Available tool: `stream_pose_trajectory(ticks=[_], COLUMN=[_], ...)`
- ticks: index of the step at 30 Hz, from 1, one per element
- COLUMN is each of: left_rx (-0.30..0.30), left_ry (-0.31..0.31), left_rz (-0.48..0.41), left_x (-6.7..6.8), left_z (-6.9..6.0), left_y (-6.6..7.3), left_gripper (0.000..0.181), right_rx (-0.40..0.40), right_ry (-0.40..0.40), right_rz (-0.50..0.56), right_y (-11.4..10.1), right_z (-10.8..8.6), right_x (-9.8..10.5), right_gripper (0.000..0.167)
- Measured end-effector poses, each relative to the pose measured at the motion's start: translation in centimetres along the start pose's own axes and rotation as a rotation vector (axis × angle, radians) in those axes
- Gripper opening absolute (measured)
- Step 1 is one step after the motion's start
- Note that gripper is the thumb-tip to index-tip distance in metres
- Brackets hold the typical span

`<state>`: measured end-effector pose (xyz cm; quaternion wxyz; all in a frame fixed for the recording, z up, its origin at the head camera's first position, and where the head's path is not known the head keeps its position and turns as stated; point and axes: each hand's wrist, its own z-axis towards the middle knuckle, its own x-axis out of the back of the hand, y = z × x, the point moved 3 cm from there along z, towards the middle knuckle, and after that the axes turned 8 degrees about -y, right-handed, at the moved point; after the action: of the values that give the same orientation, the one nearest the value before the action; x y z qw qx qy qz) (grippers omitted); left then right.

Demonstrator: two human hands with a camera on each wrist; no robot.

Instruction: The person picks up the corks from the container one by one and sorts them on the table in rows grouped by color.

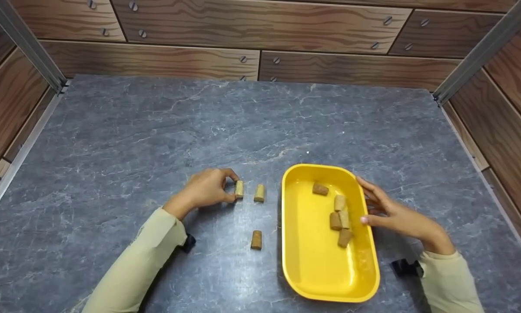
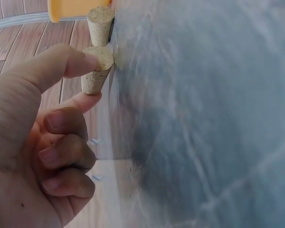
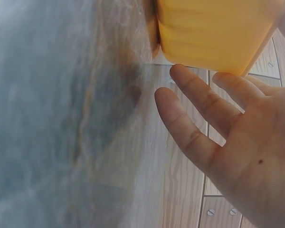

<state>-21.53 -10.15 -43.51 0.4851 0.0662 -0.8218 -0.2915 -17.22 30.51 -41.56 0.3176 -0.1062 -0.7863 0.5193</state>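
In the head view my left hand (image 1: 208, 187) pinches a pale tapered cork stopper (image 1: 239, 189) between thumb and index finger. The left wrist view shows the thumb on the cork's wide end (image 2: 104, 58) and the index finger at its narrow end, the other fingers curled. Just right of it lies a second pale cork (image 1: 259, 193); a brown cork (image 1: 256, 240) lies nearer the front. My right hand (image 1: 395, 217) holds the right rim of a yellow plastic tub (image 1: 303, 261), thumb over the rim and fingers along the outer wall.
Inside the tub lie several corks, among them a brown one (image 1: 320, 189) near the far end and a pale one (image 1: 340, 202). The grey marbled tabletop (image 1: 177, 121) is bounded by wood-patterned panels (image 1: 260, 26) at the back and sides.
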Motion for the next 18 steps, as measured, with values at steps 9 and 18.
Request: stream_pose_trajectory(ticks=[9, 18], left_rx=[0.004, -0.014], left_ry=[-0.007, 0.055], left_rz=[0.027, -0.024], left_x=[-0.1, 1.3], left_z=[-0.2, -1.4], left_y=[-0.2, 0.7], left_gripper=[0.050, 0.060], right_rx=[0.005, -0.020], right_ry=[-0.005, 0.015], right_rz=[0.000, -0.034], right_y=[0.0, -0.2], right_z=[0.0, -0.1], right_x=[-0.1, 0.0], right_gripper=[0.081, 0.081])
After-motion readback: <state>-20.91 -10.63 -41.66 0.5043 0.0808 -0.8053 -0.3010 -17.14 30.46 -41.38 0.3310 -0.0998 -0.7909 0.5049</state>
